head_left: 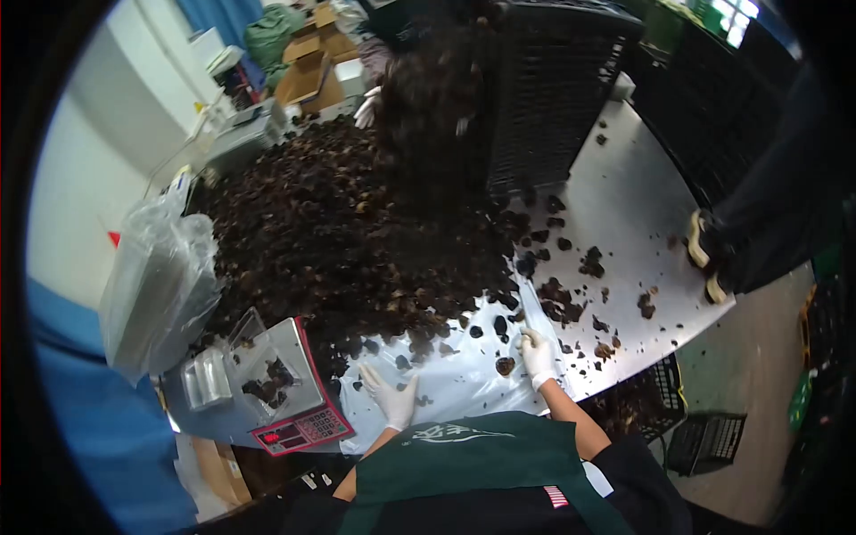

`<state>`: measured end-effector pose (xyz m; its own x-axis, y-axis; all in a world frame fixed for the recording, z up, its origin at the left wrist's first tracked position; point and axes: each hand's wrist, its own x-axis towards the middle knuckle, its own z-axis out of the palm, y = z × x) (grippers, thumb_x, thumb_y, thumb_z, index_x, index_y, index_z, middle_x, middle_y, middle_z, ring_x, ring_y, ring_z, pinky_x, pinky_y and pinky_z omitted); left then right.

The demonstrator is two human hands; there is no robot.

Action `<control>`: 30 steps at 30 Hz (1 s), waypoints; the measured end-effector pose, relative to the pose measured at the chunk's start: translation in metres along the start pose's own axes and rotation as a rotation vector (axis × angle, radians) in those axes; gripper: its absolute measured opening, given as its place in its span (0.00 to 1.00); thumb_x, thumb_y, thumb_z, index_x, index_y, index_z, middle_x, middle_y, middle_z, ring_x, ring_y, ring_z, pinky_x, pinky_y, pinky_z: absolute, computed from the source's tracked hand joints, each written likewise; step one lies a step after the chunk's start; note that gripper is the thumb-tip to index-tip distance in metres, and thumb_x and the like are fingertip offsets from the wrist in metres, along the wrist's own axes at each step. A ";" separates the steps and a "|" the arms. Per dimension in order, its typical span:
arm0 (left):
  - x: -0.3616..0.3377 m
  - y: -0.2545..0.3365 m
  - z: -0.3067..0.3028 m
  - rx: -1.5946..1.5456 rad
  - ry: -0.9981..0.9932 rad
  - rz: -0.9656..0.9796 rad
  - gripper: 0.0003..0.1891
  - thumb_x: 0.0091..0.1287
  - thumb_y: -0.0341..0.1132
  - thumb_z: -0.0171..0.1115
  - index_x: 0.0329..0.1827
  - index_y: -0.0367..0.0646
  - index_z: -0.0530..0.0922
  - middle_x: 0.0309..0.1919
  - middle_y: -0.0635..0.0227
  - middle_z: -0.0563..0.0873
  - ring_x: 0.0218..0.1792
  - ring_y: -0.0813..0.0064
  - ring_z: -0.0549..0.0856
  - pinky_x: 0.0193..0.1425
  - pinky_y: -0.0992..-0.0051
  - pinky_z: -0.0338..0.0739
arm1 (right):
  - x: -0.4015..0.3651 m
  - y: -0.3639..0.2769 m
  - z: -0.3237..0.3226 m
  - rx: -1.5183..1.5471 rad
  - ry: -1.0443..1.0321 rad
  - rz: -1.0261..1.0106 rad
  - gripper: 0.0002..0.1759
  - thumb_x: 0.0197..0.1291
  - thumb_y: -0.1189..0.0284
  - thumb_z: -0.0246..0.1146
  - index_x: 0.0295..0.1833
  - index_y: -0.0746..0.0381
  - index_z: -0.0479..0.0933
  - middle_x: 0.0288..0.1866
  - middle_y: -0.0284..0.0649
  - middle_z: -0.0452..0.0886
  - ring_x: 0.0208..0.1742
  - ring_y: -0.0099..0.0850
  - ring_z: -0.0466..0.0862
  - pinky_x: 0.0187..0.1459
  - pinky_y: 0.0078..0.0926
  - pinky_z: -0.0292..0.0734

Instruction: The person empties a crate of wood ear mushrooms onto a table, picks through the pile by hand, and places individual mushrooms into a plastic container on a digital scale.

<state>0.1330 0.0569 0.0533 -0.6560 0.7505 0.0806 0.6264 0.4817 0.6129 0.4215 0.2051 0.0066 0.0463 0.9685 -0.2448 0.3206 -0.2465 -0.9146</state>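
My left hand (pixel 390 397), in a white glove, lies with fingers spread on a pale plastic sheet (pixel 455 361) at the table's near edge. My right hand (pixel 537 357), also gloved, is closed on the right part of this sheet, where a fold rises. Several dark pieces lie scattered on the plastic. Just beyond both hands spreads a large heap of dark brown, crinkled pieces (pixel 312 223) that look like dried black fungus. A blurred dark mass of them (pixel 428 116) is at the far side, beside a tall black crate (pixel 553 98).
A red-rimmed scale (pixel 303 428) with a clear tray stands left of my left hand. Farther left is a clear plastic bag (pixel 160 276). Another person's gloved hand (pixel 366 107) shows across the heap. A person's shoes (pixel 698 239) are at the metal table's (pixel 642 196) right edge.
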 end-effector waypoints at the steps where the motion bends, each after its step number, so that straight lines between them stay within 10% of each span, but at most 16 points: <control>1: -0.002 -0.003 -0.002 0.008 0.017 -0.023 0.62 0.48 0.47 0.76 0.77 0.29 0.42 0.76 0.41 0.45 0.77 0.46 0.45 0.79 0.55 0.38 | 0.000 -0.004 -0.003 -0.077 0.004 -0.021 0.15 0.67 0.74 0.55 0.56 0.64 0.80 0.27 0.35 0.83 0.23 0.19 0.78 0.29 0.20 0.76; 14: 0.000 0.007 -0.005 0.014 -0.218 0.160 0.57 0.50 0.51 0.73 0.74 0.26 0.49 0.74 0.38 0.48 0.76 0.42 0.47 0.78 0.54 0.43 | 0.000 -0.011 0.007 -0.190 0.134 0.063 0.11 0.65 0.67 0.58 0.48 0.53 0.83 0.24 0.37 0.84 0.25 0.29 0.83 0.34 0.29 0.76; 30: 0.104 0.066 0.008 0.372 -0.430 0.741 0.36 0.60 0.55 0.64 0.73 0.63 0.65 0.71 0.54 0.65 0.76 0.42 0.50 0.71 0.30 0.39 | -0.006 -0.031 0.011 -0.265 0.213 0.025 0.09 0.66 0.69 0.57 0.46 0.56 0.81 0.24 0.37 0.82 0.25 0.30 0.82 0.34 0.30 0.75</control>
<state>0.1093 0.1706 0.0961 0.1310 0.9914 0.0071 0.9658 -0.1293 0.2246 0.4012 0.2067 0.0330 0.2447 0.9550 -0.1675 0.5503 -0.2791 -0.7870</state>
